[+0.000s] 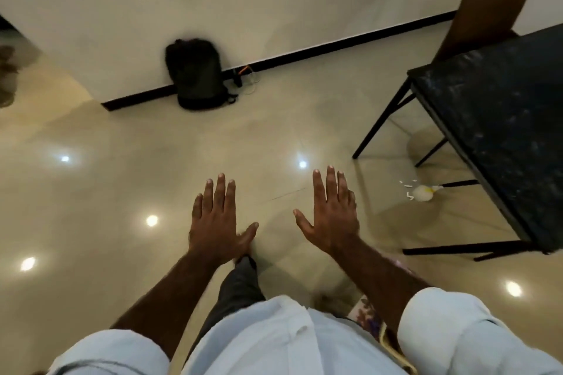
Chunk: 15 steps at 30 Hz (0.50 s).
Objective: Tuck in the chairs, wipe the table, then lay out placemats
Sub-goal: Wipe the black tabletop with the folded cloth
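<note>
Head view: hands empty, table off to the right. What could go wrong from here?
1. The table has a splayed leg reaching into the open floor; a foot might catch it on approach.
2. The litter by the table could be trodden on or kicked.
3. The left hand and right hand hold nothing, so no cloth is ready for wiping.

table (502,106): black speckled top, far right | chair (493,9): brown back, seemingly tucked at its far side
</note>
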{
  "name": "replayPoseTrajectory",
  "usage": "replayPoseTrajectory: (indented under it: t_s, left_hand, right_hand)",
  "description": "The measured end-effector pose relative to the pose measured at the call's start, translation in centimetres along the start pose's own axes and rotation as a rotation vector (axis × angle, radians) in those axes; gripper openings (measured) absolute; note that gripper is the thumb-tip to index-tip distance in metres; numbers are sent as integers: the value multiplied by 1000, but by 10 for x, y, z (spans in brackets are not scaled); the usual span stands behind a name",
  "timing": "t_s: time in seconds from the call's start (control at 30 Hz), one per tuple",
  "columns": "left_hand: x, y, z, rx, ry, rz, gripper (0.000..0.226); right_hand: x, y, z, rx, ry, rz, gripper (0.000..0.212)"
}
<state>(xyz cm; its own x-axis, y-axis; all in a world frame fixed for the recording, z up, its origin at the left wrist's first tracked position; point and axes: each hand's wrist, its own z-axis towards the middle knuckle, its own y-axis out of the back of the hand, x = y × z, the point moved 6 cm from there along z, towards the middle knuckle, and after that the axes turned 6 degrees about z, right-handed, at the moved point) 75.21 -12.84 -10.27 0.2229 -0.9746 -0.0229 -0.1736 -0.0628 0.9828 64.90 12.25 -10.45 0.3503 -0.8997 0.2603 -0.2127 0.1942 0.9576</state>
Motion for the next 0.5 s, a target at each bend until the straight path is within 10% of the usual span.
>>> replayPoseTrajectory:
  t_s: [0.5]
  left_hand:
    - [-135,89,307,-51,-757,136,115]
  right_hand:
    - [-97,89,96,-319,-731,80,109]
